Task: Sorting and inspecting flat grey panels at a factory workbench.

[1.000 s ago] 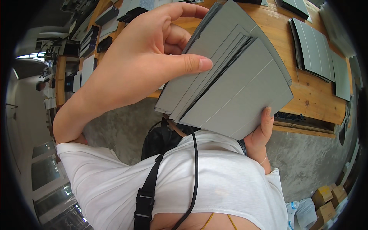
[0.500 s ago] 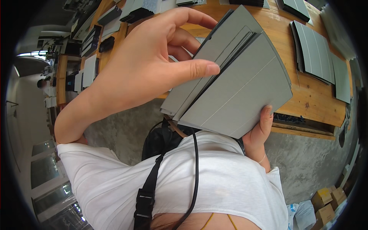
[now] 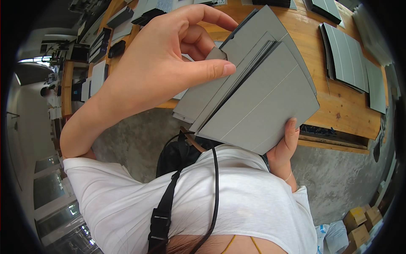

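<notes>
A fanned stack of grey cardboard sheets (image 3: pixel 262 101) tilts in front of me, above my lap. The front sheets have a lengthwise crease line, and dark edges show in the gap between the layers. My right hand (image 3: pixel 285 142) grips the stack at its lower right edge, thumb on the front face and fingers hidden behind. At the left side, my left hand (image 3: pixel 169 63) curls around the stack's edge, its thumb over the front sheets and its fingers partly behind. A small bent grey corner (image 3: pixel 218 53) shows by those fingers.
Beyond the stack is a wooden table (image 3: pixel 338 108). More creased grey sheets (image 3: pixel 347 57) lie in a pile at its right, with dark stacks (image 3: pixel 148 12) at the far left. Cardboard boxes (image 3: pixel 357 228) and a plastic bag (image 3: pixel 337 237) sit on the floor, lower right.
The sheets have spread wider apart at the gap, with more layers showing. My left thumb has drawn back slightly to the left. My right hand has barely moved.
</notes>
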`<move>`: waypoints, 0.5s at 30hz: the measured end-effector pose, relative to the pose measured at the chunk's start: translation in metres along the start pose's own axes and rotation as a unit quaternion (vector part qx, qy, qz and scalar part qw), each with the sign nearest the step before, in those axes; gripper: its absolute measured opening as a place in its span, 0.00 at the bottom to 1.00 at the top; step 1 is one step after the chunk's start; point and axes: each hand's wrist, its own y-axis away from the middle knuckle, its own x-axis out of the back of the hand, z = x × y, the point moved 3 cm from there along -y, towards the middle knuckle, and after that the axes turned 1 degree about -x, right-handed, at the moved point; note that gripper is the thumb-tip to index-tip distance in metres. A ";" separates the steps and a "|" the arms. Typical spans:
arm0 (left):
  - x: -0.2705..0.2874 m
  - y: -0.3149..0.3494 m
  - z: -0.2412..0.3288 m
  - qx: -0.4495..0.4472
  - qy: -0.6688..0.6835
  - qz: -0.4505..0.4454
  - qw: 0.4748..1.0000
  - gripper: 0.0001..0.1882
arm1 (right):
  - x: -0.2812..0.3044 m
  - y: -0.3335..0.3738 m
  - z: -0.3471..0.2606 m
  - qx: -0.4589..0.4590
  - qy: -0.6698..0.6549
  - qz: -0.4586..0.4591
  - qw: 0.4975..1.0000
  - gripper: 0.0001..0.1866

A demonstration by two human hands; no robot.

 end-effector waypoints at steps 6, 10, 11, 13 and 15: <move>0.003 -0.003 -0.001 0.012 -0.007 -0.013 1.000 0.26 | -0.001 0.003 -0.006 0.000 0.003 0.011 1.000 0.18; 0.004 -0.012 -0.003 0.057 -0.035 -0.001 0.998 0.20 | -0.002 0.006 -0.016 0.006 0.012 0.023 1.000 0.18; 0.004 -0.016 -0.003 0.055 -0.034 -0.003 0.998 0.20 | 0.003 0.007 -0.017 0.002 0.033 0.019 0.999 0.21; 0.002 -0.026 -0.006 0.052 -0.028 -0.015 0.998 0.17 | 0.007 0.008 -0.021 0.001 0.056 0.018 0.998 0.24; 0.001 -0.037 -0.012 0.042 0.005 -0.031 0.999 0.17 | 0.010 0.009 -0.027 0.017 0.065 0.047 0.997 0.23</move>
